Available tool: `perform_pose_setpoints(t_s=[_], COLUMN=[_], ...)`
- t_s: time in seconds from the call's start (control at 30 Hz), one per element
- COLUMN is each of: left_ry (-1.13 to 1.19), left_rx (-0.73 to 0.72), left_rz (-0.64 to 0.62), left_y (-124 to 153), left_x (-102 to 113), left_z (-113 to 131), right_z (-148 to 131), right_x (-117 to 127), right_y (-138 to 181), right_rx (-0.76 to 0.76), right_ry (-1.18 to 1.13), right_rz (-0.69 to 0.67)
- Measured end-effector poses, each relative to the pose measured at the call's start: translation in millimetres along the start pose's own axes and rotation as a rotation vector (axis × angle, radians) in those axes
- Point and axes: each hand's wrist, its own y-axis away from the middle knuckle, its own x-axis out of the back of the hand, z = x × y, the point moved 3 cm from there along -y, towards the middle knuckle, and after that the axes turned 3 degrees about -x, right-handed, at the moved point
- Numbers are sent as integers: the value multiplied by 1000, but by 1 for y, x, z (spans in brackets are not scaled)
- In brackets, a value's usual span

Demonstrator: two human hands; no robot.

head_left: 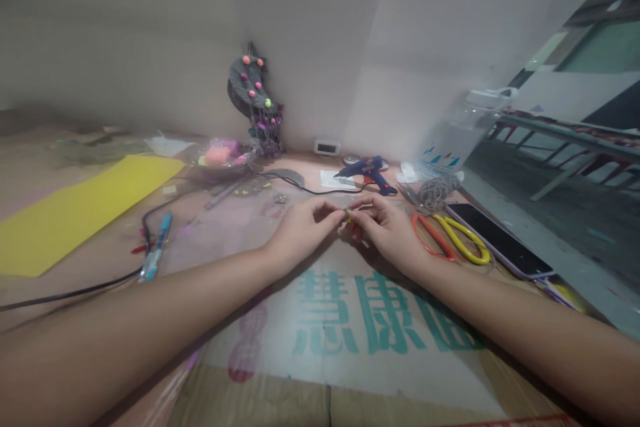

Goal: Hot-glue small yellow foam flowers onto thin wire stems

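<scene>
My left hand [303, 227] and my right hand [383, 227] meet over the cardboard-covered table [350, 320]. Both pinch a tiny yellowish piece [347, 215] between their fingertips; it is too small to name. A blue hot glue gun [367, 172] lies just behind my hands. Scissors with one orange and one yellow handle [453, 240] lie right of my right hand.
A phone [503, 247] lies at the right edge. A yellow sheet [75, 210] and a blue pen [156, 247] sit at left, with a black cable [75, 292]. A dark crescent ornament with coloured balls [253, 90] stands at the back, a clear bag [220, 157] beside it.
</scene>
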Motion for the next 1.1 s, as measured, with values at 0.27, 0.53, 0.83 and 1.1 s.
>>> perform_pose_setpoints(t_s=[0.27, 0.53, 0.83, 1.1], left_ry=[2, 45, 30, 74], left_rx=[-46, -44, -24, -2], left_rz=[24, 1, -37, 0], left_y=[0, 0, 0, -1], left_x=[1, -1, -1, -1], left_z=[0, -1, -2, 0], right_z=[-4, 1, -1, -2], right_x=[-2, -3, -2, -2], right_y=[3, 1, 1, 0], right_rx=[37, -68, -64, -57], right_ry=[2, -87, -39, -6], right_rz=[-53, -54, -36, -32])
